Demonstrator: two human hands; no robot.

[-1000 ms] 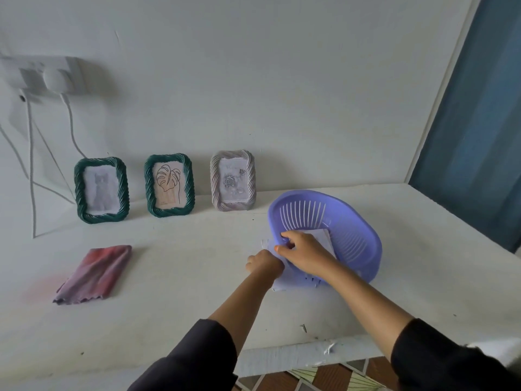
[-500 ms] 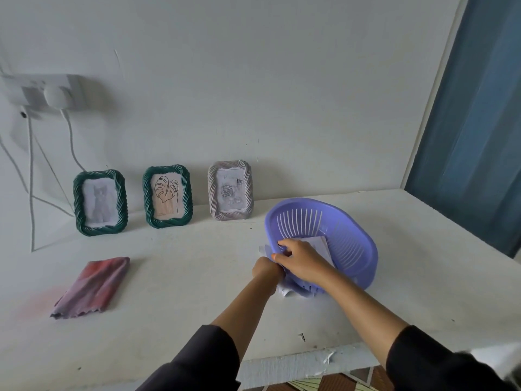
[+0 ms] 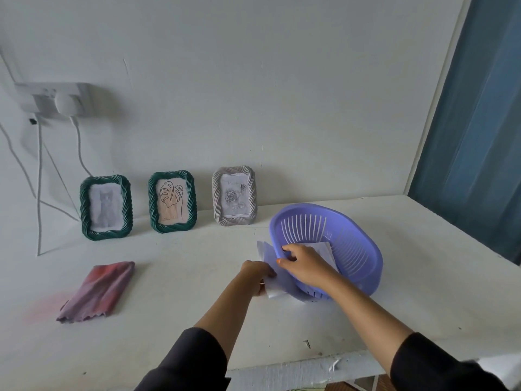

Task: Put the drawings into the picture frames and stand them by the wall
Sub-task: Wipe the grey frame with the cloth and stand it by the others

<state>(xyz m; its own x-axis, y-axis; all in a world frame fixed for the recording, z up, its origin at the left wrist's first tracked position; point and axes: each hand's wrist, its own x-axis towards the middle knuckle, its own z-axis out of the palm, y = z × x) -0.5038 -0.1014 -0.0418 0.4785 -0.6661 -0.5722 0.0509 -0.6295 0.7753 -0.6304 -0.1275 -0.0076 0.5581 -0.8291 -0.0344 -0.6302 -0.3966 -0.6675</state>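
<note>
1 folded pink-purple cloth [image 3: 97, 290] flat on white desk [image 3: 183, 300]. By wall, 3 upright twisted-rope rect. frames w/ drawings: dark green cat frame [image 3: 106, 207], dark green leaf frame [image 3: 172, 201], grey rose frame [image 3: 234, 195]. Left hand [image 3: 255, 275] pinches white paper sheets [image 3: 275, 289]; right hand [image 3: 306, 265] grips rim of 1 tilted lilac slotted plastic oval basket [image 3: 363, 258].

One view is given, taken by a wide-angle camera worn on the head. It is set above and behind the grip of the right hand [image 3: 306, 268] on the purple basket [image 3: 366, 277] and is aimed forward and down across the white table [image 3: 183, 277] toward the wall [image 3: 282, 94]. The grip is seen from near, just right of the middle, with the left hand [image 3: 255, 275] holding paper sheets [image 3: 272, 287] just left of it. Beyond the grip and to its left, the cat frame [image 3: 106, 207], leaf frame [image 3: 172, 201] and grey frame [image 3: 234, 195] are taken in; well to its right, a blue curtain [image 3: 473, 136].
</note>
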